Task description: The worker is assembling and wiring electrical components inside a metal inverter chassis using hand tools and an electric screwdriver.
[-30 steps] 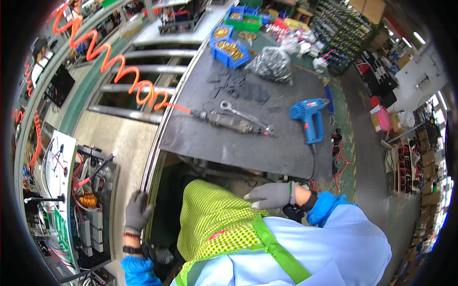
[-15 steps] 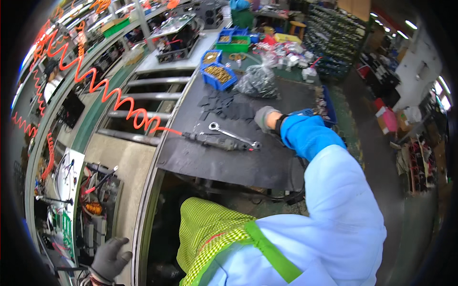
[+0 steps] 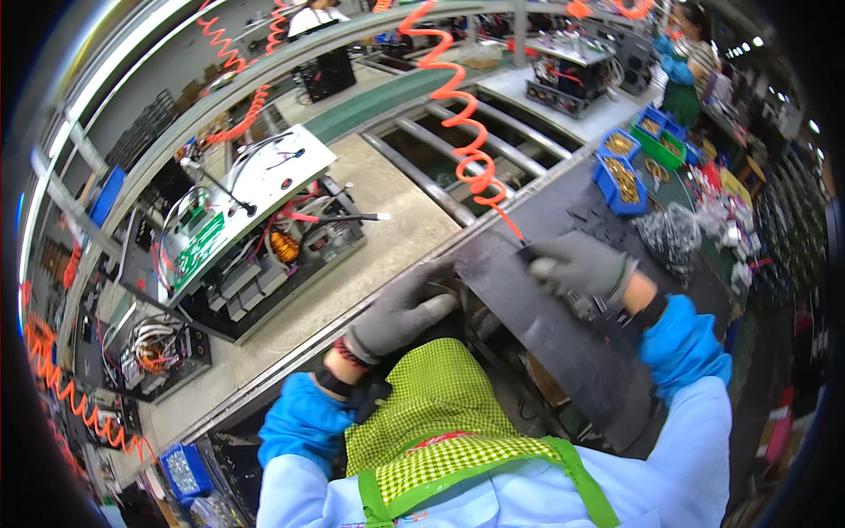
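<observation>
My right hand (image 3: pixel 585 267), in a grey glove, is over the dark worktop. Its fingers curl round the hose end of a dark air tool (image 3: pixel 526 255), most of which the hand covers. An orange coiled hose (image 3: pixel 478 167) runs to that end. Small shiny metal parts (image 3: pixel 583 308) show below the hand, too blurred to make out. My left hand (image 3: pixel 400 315), also gloved in grey, is over the front rail of the line with its fingers stretched and thumb apart, holding nothing. Beyond it stands an opened electrical unit (image 3: pixel 277 264) with a copper coil and wires.
A white panel with a green circuit board (image 3: pixel 201 249) lies tilted on the unit. Metal rollers (image 3: pixel 431 180) cross the line ahead. Blue bins of brass-coloured fasteners (image 3: pixel 623 183) and a clear bag of dark parts (image 3: pixel 669 233) sit at the right. Another person (image 3: pixel 687 66) stands far right.
My view has swung left. My right hand has come back from the flat black pieces to the air tool. My left hand has moved from beside the electrical unit towards the worktop.
</observation>
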A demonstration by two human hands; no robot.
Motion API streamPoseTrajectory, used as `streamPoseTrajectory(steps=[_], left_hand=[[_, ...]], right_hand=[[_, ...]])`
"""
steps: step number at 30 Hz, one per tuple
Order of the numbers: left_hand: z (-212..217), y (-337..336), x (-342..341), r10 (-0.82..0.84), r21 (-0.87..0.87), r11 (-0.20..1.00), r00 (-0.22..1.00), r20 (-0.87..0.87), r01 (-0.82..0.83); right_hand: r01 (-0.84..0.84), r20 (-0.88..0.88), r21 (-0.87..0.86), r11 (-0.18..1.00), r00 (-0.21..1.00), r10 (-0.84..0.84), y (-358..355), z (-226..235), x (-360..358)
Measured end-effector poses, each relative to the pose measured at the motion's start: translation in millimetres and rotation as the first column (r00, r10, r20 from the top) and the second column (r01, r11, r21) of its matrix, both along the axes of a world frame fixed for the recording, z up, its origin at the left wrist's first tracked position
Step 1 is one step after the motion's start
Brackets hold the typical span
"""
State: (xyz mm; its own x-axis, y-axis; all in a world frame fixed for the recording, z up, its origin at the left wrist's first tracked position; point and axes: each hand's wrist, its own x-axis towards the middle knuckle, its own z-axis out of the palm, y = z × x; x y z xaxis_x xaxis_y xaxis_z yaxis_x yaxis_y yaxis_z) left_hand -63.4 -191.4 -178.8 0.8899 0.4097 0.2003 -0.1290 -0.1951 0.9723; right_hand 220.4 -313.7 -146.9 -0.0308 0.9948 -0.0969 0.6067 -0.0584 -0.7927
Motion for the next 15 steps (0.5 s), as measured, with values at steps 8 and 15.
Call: streamPoseTrajectory(steps=[8,15], left_hand=[[-61,26,-59,0.581,-0.361,0.763,0.813,0.021,-0.536],[-61,79,-135,0.815,-0.269,0.542,0.576,-0.061,-0.796]], right_hand=[[-0.203,-0.374,-0.164,0.965,0.919,0.129,117,-59,-155],[0.243,-0.869,0.029,0.97,0.486,-0.095,264,-143,-208]])
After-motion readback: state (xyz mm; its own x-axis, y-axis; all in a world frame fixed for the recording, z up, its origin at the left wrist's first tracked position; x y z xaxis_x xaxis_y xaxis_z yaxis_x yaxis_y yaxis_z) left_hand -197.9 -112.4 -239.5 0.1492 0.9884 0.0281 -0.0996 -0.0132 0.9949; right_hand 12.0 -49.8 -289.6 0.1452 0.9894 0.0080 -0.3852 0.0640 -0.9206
